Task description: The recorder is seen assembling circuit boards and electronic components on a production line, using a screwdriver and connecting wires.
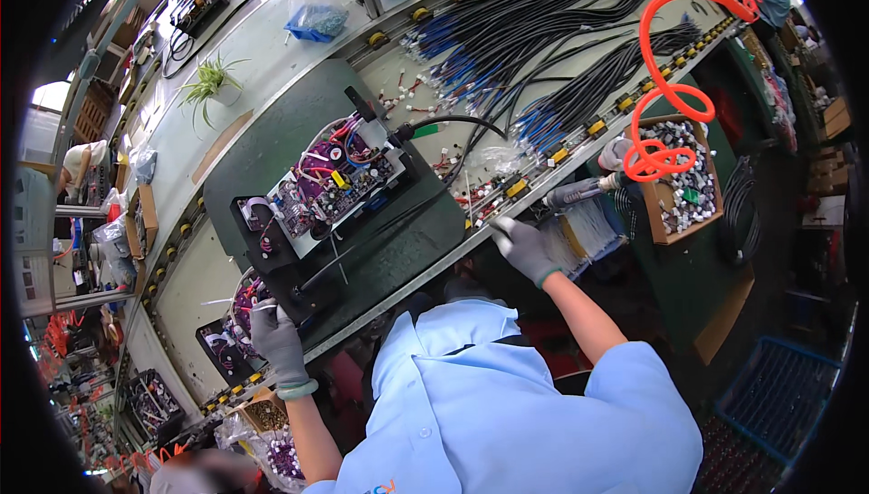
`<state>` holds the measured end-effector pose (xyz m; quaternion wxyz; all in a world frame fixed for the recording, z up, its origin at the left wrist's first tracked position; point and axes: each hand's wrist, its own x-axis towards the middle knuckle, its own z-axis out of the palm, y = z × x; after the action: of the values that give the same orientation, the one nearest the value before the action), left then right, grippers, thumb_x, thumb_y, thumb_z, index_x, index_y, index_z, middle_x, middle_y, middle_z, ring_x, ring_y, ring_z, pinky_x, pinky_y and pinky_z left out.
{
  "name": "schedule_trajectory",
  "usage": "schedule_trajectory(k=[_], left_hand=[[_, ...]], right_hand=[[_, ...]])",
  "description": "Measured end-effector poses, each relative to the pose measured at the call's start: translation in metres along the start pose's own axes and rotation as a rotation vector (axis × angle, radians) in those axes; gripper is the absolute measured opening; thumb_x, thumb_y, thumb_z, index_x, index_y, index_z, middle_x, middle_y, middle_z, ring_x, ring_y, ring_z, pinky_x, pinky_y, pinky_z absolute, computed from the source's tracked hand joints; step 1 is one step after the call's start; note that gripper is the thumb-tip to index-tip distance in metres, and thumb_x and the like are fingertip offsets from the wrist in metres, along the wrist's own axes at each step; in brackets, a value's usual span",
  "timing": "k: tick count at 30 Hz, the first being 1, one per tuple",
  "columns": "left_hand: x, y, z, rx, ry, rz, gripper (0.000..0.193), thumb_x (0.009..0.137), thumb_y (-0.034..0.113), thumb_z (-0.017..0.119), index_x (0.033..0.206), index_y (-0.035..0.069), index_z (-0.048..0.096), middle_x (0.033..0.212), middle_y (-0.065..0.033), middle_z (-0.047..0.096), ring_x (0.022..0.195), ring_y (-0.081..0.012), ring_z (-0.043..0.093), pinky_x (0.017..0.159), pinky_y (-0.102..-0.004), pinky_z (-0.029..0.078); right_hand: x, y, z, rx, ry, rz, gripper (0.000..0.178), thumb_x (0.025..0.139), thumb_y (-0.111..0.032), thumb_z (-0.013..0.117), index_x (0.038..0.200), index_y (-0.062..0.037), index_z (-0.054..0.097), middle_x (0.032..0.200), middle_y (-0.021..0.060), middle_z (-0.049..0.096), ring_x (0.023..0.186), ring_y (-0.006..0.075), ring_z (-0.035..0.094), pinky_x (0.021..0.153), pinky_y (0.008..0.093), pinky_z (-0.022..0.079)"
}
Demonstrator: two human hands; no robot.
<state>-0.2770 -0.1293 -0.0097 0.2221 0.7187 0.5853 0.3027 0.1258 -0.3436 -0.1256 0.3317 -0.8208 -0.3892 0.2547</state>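
My left hand [279,347], in a grey glove with pale fingertips, is closed beside the lower-left corner of the green board [407,245]. Whatever its fingers hold, if anything, is hidden. Next to it lies a partly covered circuit assembly [243,306] with purple parts. My right hand [527,251], gloved alike, reaches to the line's near rail with fingers stretched out and apart. On the board rests an open electronic unit [337,173] with purple boards, coloured wires and black end panels. A black cable [457,120] runs from its right end.
Black cables with blue ends [534,37] lie in bundles along the line's far right. A power screwdriver [579,192] lies right of my right hand, near an orange coiled hose [665,87]. A carton of white connectors [683,191] stands at right. A potted plant [213,85] is at upper left.
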Motion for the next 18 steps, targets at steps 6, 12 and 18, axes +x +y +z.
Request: schedule_trajectory(k=[6, 12, 18], left_hand=[[-0.007, -0.002, 0.000, -0.113, 0.012, -0.071, 0.016, 0.091, -0.002, 0.064, 0.107, 0.000, 0.061, 0.096, -0.0062, 0.066, 0.085, -0.0131, 0.065, 0.080, -0.0269, 0.053], [-0.009, 0.015, 0.001, -0.058, 0.034, 0.013, 0.016, 0.091, 0.001, 0.065, 0.106, 0.000, 0.062, 0.096, -0.0068, 0.066, 0.088, -0.0150, 0.063, 0.083, -0.0277, 0.051], [-0.011, 0.017, 0.007, 0.021, 0.082, 0.057, 0.012, 0.091, 0.001, 0.065, 0.102, -0.002, 0.064, 0.095, -0.0075, 0.065, 0.088, -0.0170, 0.063, 0.083, -0.0292, 0.050]], right_hand=[[0.086, -0.008, 0.029, -0.285, -0.122, 0.094, 0.025, 0.091, -0.027, 0.059, 0.109, -0.0116, 0.068, 0.103, 0.0164, 0.069, 0.094, 0.0360, 0.067, 0.081, 0.0463, 0.053], [0.143, -0.007, 0.061, -0.491, -0.349, 0.358, 0.036, 0.087, -0.031, 0.066, 0.114, -0.0081, 0.062, 0.111, 0.0177, 0.070, 0.104, 0.0371, 0.067, 0.089, 0.0461, 0.053], [0.104, 0.006, 0.036, 0.292, -0.126, 0.446, 0.039, 0.089, -0.018, 0.062, 0.125, -0.0045, 0.059, 0.100, 0.0134, 0.069, 0.093, 0.0230, 0.067, 0.076, 0.0353, 0.055]])
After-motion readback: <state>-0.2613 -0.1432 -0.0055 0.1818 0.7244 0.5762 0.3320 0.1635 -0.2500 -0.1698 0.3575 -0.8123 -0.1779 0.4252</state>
